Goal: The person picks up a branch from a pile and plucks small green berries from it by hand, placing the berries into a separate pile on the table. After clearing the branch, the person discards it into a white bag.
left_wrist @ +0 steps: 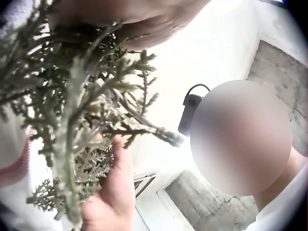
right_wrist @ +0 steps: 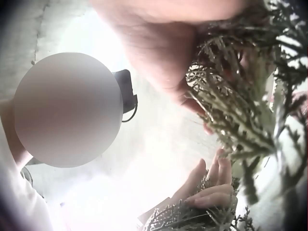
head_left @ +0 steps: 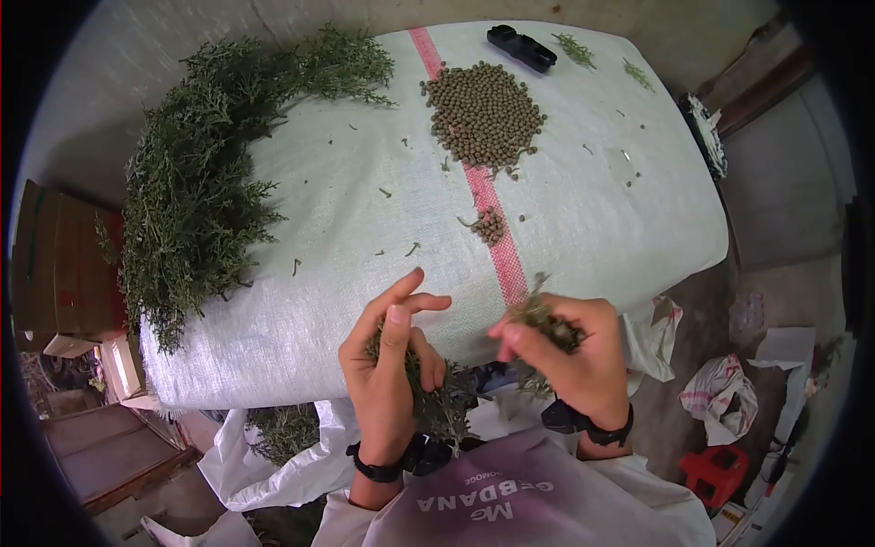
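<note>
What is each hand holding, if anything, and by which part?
Both hold leafy green sprigs: the left hand a bunch, the right hand a smaller clump, its greenery showing above and below the grip. Exact stem holds are hidden.

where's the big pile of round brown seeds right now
In the head view, the big pile lies over the red stripe near the far edge of the white woven sack, below and left of the black plastic object.
</note>
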Available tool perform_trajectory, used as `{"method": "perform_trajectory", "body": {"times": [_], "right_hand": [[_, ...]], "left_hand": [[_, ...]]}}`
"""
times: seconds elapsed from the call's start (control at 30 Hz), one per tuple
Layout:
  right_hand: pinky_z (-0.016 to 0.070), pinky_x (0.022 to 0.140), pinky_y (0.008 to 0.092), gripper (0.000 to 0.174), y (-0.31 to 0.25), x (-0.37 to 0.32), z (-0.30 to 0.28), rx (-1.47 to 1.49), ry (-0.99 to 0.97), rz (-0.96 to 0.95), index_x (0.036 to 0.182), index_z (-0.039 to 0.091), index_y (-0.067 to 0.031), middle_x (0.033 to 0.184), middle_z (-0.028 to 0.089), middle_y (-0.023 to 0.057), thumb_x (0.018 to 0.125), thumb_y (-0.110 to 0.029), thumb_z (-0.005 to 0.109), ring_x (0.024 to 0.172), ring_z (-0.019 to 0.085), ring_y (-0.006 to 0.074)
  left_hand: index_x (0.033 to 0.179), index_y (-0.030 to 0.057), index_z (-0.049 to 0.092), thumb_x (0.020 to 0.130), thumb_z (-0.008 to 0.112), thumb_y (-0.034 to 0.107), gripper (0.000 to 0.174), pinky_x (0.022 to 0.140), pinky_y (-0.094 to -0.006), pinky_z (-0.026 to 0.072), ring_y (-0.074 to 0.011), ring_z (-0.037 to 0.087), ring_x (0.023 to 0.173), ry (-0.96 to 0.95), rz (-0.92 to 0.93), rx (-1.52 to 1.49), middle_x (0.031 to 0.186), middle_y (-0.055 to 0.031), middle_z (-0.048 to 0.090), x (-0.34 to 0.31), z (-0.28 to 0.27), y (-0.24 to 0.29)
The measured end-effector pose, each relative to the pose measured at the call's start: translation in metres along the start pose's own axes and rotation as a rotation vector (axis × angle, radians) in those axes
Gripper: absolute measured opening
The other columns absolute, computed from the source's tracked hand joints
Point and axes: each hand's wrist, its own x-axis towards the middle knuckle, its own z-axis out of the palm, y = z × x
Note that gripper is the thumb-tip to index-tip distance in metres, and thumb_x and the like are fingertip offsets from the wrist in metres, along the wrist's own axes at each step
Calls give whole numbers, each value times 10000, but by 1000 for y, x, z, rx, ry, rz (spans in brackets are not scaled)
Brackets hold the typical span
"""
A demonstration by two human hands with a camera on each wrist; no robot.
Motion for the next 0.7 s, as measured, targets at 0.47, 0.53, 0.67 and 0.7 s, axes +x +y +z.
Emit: {"method": "perform_trajectory", "body": {"times": [0.47, 0.53, 0.67, 0.7], "right_hand": [[479, 616, 251, 200, 6, -1, 9, -467, -138, -277, 949, 736, -2, 738, 662, 61, 769, -34, 818, 673, 650, 115], [486, 627, 257, 205, 19, 6, 7, -405, -195, -361, 943, 743, -18, 787, 667, 64, 757, -35, 827, 713, 658, 120], [491, 642, 268, 184, 13, 6, 9, -438, -241, -368, 915, 739, 1, 850, 673, 67, 754, -29, 821, 746, 654, 129], [491, 642, 268, 184, 13, 5, 9, -439, -240, -369, 915, 739, 1, 850, 673, 67, 754, -29, 821, 746, 654, 129]], "left_hand": [[1288, -91, 513, 1102, 347, 310, 472, 913, -474, 577, -394, 690, 1046, -40, 283, -81, 964, -219, 713, 1, 8, -8], [1280, -91, 516, 1093, 385, 275, 431, 926, -478, 569, -394, 689, 1049, -78, 284, -116, 966, -221, 714, 2, 4, -8], [1268, -89, 520, 1046, 503, 151, 327, 961, -486, 550, -393, 685, 1060, -186, 311, -124, 965, -220, 719, 5, -5, -10], [1273, -87, 519, 1018, 545, 97, 316, 969, -486, 545, -392, 683, 1066, -219, 334, -59, 959, -216, 722, 6, -7, -12]]}}
